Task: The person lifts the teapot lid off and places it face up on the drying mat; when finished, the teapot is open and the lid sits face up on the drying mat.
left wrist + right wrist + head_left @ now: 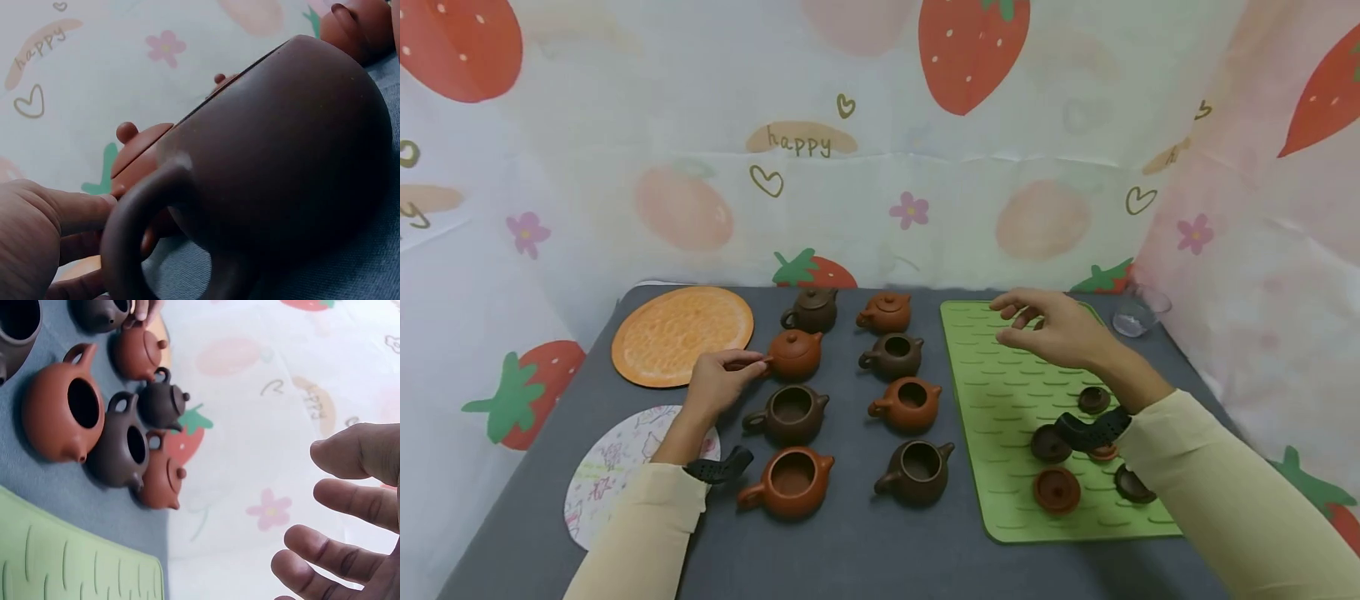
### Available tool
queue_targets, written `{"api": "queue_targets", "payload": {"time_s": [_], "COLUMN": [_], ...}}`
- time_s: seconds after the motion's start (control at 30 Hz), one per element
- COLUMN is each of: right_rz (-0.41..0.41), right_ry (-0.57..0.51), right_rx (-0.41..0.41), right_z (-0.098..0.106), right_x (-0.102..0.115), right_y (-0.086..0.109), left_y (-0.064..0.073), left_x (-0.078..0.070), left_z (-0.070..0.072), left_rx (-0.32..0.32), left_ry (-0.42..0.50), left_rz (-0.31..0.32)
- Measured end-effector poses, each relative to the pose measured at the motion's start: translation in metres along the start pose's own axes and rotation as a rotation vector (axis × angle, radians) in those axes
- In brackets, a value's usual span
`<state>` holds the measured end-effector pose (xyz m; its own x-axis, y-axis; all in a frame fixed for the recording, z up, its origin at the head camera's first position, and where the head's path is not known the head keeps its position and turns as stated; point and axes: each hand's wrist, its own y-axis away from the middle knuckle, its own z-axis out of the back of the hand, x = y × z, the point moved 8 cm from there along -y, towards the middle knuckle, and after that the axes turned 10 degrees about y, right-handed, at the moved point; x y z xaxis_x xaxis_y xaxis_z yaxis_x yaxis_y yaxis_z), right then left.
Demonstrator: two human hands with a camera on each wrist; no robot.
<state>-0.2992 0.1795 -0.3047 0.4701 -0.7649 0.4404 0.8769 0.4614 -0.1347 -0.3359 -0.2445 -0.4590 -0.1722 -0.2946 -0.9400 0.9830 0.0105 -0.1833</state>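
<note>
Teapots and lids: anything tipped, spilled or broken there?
Nothing stands out: all eight teapots stand upright, three lidded, with no visible spills or cracks. The five loose lids lie on the green mat, some partly hidden.

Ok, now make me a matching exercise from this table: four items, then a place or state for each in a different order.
1. Left hand
2. Right hand
3. Loose lids
4. Clear cup

A. Lying on the green mat
B. Near the far right corner of the table
C. In the air, holding nothing
D. Holding a lidded red-brown teapot

Pairs: 1-D, 2-C, 3-A, 4-B
</note>
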Motion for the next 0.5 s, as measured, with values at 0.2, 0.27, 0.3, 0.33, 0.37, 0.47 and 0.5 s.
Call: {"api": "queue_targets", "payload": {"time_s": [0.2,0.27,0.3,0.33,0.37,0.47,0.5], "right_rz": [0.034,0.043,0.05,0.056,0.063,0.076,0.08], "right_ry": [-0.021,-0.029,-0.031,-0.037,-0.042,-0.056,-0.06], "right_rx": [0.025,0.027,0.028,0.031,0.034,0.042,0.045], "right_z": [-0.012,-0.016,-0.017,-0.02,-0.022,-0.029,-0.031], "right_x": [0.015,0.022,0.025,0.029,0.033,0.042,0.044], "right_y": [-0.019,-0.025,-0.028,-0.031,-0.034,-0.042,-0.045], "left_y": [0.003,0.003,0.004,0.004,0.004,0.003,0.003], "left_x": [0.008,0.009,0.009,0.009,0.01,0.011,0.011], "left_z": [0.001,0.001,0.001,0.001,0.001,0.0,-0.001], "left_rx": [-0.035,-0.041,-0.044,-0.05,-0.055,-0.069,-0.069], "left_ry": [0.029,0.037,0.034,0.039,0.038,0.047,0.048], "left_rz": [-0.004,0.001,0.003,0.006,0.008,0.003,-0.003]}}
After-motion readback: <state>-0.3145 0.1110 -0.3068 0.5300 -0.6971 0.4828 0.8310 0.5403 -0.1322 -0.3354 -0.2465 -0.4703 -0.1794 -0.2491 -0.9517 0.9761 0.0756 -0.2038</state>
